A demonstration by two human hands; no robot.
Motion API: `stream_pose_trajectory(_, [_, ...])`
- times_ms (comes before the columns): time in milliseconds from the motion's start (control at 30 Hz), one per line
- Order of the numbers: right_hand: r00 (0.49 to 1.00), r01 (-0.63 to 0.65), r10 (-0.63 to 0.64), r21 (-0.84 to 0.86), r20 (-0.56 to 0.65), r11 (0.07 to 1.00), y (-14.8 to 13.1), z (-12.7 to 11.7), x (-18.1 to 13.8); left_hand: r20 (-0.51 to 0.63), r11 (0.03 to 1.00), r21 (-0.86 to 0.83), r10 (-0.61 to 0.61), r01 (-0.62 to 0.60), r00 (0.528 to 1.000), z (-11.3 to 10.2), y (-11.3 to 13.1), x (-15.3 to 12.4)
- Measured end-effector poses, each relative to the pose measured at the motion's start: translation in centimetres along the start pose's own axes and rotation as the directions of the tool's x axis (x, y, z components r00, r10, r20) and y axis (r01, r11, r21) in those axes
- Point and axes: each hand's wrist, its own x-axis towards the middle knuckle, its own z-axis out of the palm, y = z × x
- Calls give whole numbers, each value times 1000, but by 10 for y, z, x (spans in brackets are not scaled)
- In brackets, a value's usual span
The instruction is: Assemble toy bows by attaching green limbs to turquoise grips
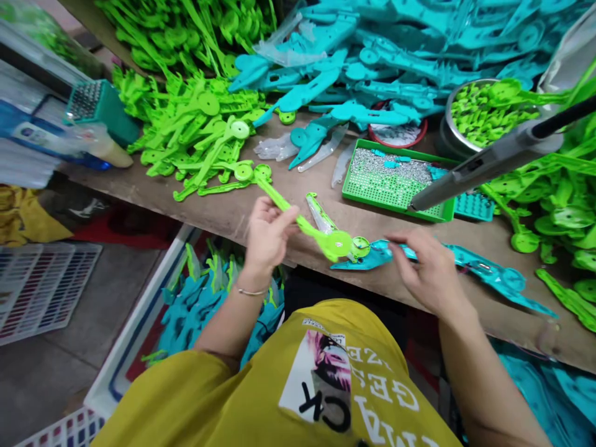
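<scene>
My left hand [267,233] is closed around a long lime-green plastic part [302,225] and holds it slanted over the front edge of the wooden workbench [218,205]. The part's round end lies against a teal plastic part [372,256] on the bench. My right hand [431,270] rests on that teal part, fingers bent and pressing on it near its right side. A clear plastic piece [319,214] lies just behind the green part.
Heaps of lime-green parts [195,124] and teal parts [395,56] cover the back of the bench. A green tray of small screws [395,180], a metal bowl of green bits [484,112] and a hanging grey power screwdriver [484,161] are at right. A bin of teal parts [209,304] sits below.
</scene>
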Motion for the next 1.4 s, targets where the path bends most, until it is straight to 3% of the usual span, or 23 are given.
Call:
stream_pose_trajectory(100, [991, 117, -121, 71, 49, 991, -36, 16, 14, 72, 987, -10, -159, 160, 985, 28, -27, -20])
stream_pose_trajectory(167, [987, 149, -146, -43, 70, 988, -45, 26, 18, 130, 971, -25, -233, 238, 964, 37, -35, -29])
stream_pose_trajectory(267, [984, 172, -156, -213, 89, 962, -41, 36, 19, 202, 958, 3, -280, 286, 938, 34, -38, -27])
stream_pose_trajectory(367, [986, 159, -137, -260, 100, 952, -32, 41, 20, 184, 970, 134, -223, 201, 957, 15, -37, -4])
stream_pose_trajectory(433, [990, 119, -90, -290, 111, 950, -29, 47, 23, 75, 960, 277, -62, 39, 995, 0, -39, 19])
stream_pose_trajectory(500, [989, 84, -41, -309, 141, 947, -29, 56, 26, 23, 894, 444, 60, -64, 998, -13, -43, 44])
stream_pose_trajectory(633, [980, 11, 50, -301, 193, 954, -31, 75, 34, 95, 809, 581, 45, -92, 994, -24, -50, 76])
stream_pose_trajectory(967, [956, -3, 83, -275, 280, 961, -30, 82, 44, 124, 835, 549, -40, -35, 991, -15, -48, 78])
stream_pose_trajectory(1400, [919, -35, 141, -278, 369, 960, -34, 78, 50, 157, 784, 609, 29, -120, 987, -13, -50, 84])
